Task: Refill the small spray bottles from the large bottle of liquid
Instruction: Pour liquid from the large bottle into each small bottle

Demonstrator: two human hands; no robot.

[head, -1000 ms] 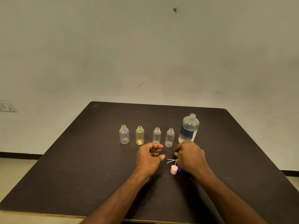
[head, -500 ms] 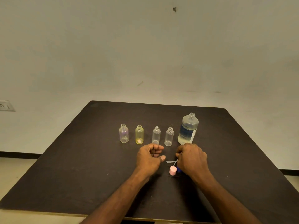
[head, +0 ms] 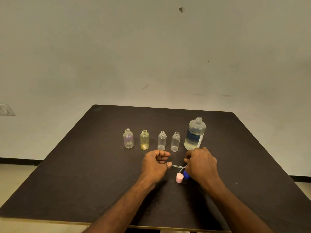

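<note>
On the dark table (head: 84, 165) stand four small bottles in a row, all upright and without caps. From the left: a clear bottle with a purple tint (head: 128, 138), a yellow bottle (head: 144, 139) with a pale spot at its bottom, and two clear bottles (head: 162, 140) (head: 175, 142). To the right of the row stands the large bottle (head: 195, 133), also open at the top, with a dark label and some pale liquid in its lower part.

Nearer to the person, the left hand (head: 155, 165) rests on the table with the fingers curled into the palm and the thumb pointing right; it holds nothing that I can see. The right hand (head: 202, 165) lies just in front of the large bottle, fingers bent down over the spray tops. Whether it grips one of them I cannot tell. Beside this hand lie a pink cap (head: 179, 178), a blue cap (head: 186, 175) partly hidden under the hand, and thin clear tubes (head: 178, 166) between the two hands.
</note>
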